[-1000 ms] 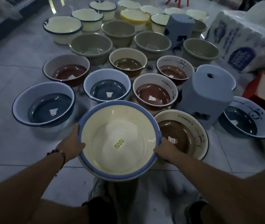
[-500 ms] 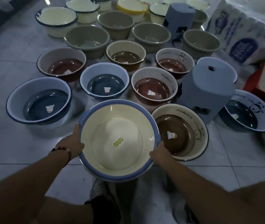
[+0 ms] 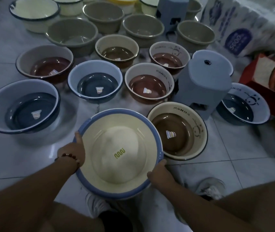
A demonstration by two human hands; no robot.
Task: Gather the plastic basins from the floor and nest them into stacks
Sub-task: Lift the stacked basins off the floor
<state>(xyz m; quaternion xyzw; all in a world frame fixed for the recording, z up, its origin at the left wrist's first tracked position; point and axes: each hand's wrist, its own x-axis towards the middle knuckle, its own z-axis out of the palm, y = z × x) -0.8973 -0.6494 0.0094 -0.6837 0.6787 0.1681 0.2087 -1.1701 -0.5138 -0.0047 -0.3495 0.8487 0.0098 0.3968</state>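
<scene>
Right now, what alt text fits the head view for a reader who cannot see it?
Both hands, left hand and right hand, grip the rim of a cream basin with a blue rim above the tiled floor. Many more basins and two grey-blue stools stand beyond.

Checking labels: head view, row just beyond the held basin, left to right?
Large blue basin → small blue basin → brown-bottomed PANDA basin → grey-blue plastic stool → blue panda basin.
</scene>
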